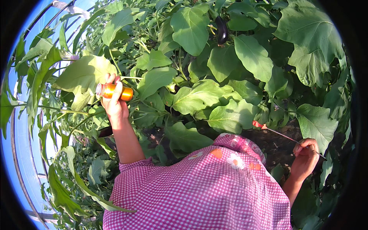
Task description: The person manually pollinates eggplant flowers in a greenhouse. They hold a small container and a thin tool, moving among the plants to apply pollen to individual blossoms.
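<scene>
My left hand (115,103) is closed around a small shiny orange bottle (126,93) among the eggplant leaves. The bottle lies nearly level, and its threaded neck (100,89) points left with no cap on it. At the right, my right hand (307,156) pinches a thin stick (283,134) between thumb and fingers. Red material, perhaps cloth, is wrapped around the stick's far tip (259,125), which is beside a broad eggplant leaf (233,115). Stick and bottle are well apart. The bottle's contents are hidden.
A dark purple eggplant (222,30) hangs among the upper leaves. Another dark fruit (105,131) shows partly behind my left forearm. Leafy stems (61,110) reach in from the left, before the curved greenhouse frame (21,175). Shaded soil (277,148) lies below the plants.
</scene>
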The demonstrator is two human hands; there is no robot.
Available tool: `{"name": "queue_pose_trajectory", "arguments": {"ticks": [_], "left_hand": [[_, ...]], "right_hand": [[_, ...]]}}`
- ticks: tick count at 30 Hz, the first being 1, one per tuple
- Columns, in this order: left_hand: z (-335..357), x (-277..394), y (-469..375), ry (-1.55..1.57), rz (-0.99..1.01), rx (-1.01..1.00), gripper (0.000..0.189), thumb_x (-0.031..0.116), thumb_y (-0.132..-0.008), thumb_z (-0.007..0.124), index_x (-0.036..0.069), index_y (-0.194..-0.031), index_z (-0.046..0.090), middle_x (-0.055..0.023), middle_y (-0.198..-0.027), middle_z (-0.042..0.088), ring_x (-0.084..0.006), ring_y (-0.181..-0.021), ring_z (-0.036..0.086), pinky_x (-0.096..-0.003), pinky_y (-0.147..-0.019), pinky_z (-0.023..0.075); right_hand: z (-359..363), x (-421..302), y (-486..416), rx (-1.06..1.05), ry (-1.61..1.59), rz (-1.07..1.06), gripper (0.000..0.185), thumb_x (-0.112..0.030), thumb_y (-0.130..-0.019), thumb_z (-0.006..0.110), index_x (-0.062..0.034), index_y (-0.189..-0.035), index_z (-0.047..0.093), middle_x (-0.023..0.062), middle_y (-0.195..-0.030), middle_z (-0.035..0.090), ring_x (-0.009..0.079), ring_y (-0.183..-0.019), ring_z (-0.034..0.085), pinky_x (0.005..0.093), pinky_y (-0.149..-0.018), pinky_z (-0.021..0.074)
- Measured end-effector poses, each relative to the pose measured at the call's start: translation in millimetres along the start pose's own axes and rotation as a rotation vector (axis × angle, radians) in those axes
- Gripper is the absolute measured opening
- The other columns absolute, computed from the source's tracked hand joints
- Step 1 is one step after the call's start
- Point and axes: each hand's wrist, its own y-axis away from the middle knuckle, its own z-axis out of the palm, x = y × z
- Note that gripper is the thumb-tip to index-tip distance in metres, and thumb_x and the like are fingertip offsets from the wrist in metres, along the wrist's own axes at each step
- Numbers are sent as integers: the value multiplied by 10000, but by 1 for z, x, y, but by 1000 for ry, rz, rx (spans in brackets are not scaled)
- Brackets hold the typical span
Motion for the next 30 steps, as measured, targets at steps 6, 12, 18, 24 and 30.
{"name": "queue_pose_trajectory", "arguments": {"ticks": [6, 12, 18, 24, 30], "left_hand": [[0, 4, -3, 18, -59, -3, 517, 0, -818, 692, -47, -1294, 498, -130, -1425, 398, -247, -1205, 494, -374, -1049, 369], [-4, 13, 2, -66, -100, -11, 494, 17, -835, 684, -42, -1294, 512, -100, -1417, 413, -242, -1247, 464, -386, -1069, 352], [0, 22, 5, -81, -127, -8, 462, 15, -848, 672, -28, -1284, 526, -92, -1405, 427, -247, -1225, 495, -403, -1044, 384], [0, 20, 11, -60, -107, -48, 435, 13, -834, 680, -13, -1250, 553, -107, -1445, 384, -276, -1269, 461, -397, -1090, 332], [-4, 18, 7, -57, -74, -73, 471, -1, -796, 699, -18, -1243, 554, -124, -1494, 317, -279, -1287, 443, -408, -1105, 311]], "right_hand": [[-4, 10, 1, 56, -40, 66, 354, -298, -955, 413, 20, -853, 530, 80, -656, 521, 126, -561, 464, 236, -533, 349], [-1, 22, -6, 93, -133, 162, 352, -315, -957, 409, 0, -848, 523, 65, -650, 512, 121, -573, 483, 233, -525, 345], [6, 36, -11, 104, -210, 224, 330, -313, -953, 401, -28, -842, 526, 54, -659, 542, 116, -572, 500, 226, -513, 340], [18, 34, -19, 45, -294, 204, 324, -294, -951, 394, -19, -848, 531, 64, -651, 548, 120, -556, 502, 224, -503, 358], [63, 10, -42, -105, -334, 109, 348, -302, -953, 407, 12, -881, 539, 96, -687, 569, 151, -584, 530, 240, -533, 393]]}}
